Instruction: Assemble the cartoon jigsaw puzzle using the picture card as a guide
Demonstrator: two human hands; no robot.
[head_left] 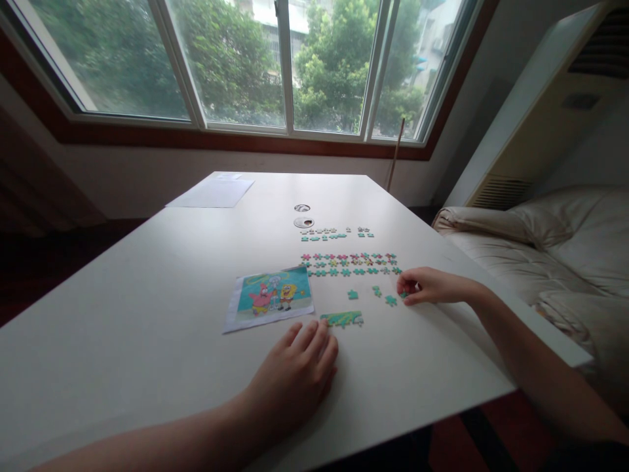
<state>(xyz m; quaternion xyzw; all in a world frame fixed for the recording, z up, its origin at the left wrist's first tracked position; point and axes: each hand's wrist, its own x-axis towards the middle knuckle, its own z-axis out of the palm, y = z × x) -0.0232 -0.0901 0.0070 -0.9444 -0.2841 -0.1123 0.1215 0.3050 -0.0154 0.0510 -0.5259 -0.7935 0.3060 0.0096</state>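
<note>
A padded sofa (535, 246) and curtain (34, 170) suggest a home — a living room

one picture (264, 298). two hands: left hand (304, 364) nearer than the picture, right hand (431, 286) off to its right. right of the picture, one joined strip (341, 319) and four loose pieces (352, 295). beyond and right of it, three rows (346, 272), then two farther rows (304, 238). past it, two discs (301, 223).
</note>
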